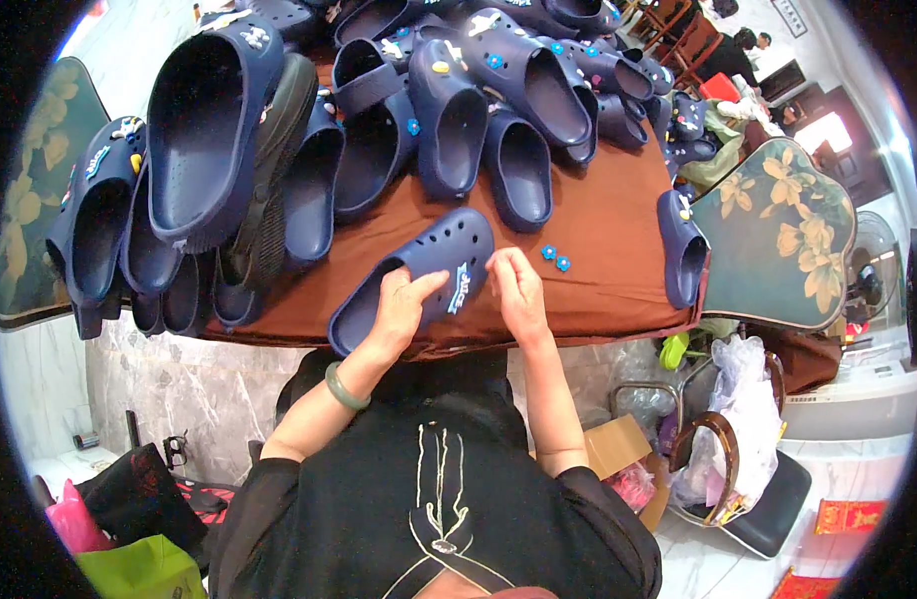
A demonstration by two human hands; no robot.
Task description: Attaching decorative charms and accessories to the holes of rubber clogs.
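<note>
A navy clog with round vent holes lies at the table's near edge, tilted with its toe away from me to the right. My left hand grips it, its fingers inside the opening and the thumb on the upper. A white-and-blue letter charm sits on the clog's upper. Close by the toe's right side, my right hand is closed in a pinch; what it holds, if anything, is hidden. Two blue flower charms rest on the brown tablecloth beyond that hand.
Many navy clogs with charms are piled across the far and left side. A single clog stands at the table's right edge. Flower-patterned chair backs flank the table. A bag-laden chair and cardboard box are below right.
</note>
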